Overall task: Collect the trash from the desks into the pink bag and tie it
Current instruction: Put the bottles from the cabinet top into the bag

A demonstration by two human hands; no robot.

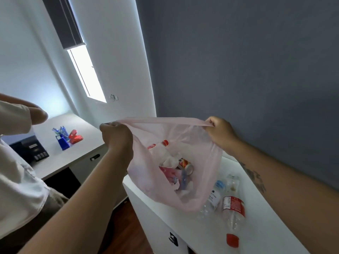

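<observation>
Head view centres on the pink bag [176, 180], thin and see-through, held open above the white worktop [201, 233] at lower centre. Inside lie a red-capped bottle [163, 146], a can, crumpled paper and pink wrappers. Left hand [117, 136] has its grip closed on the bag's left rim; right hand [220, 132] pinches the right rim. Three empty plastic bottles [233, 208] lie on the worktop at lower right, beside the bag.

Grey-blue wall [238, 61], white desks [80, 143] — bright window [86, 74], dark blind [64, 22], wood floor [128, 226].
</observation>
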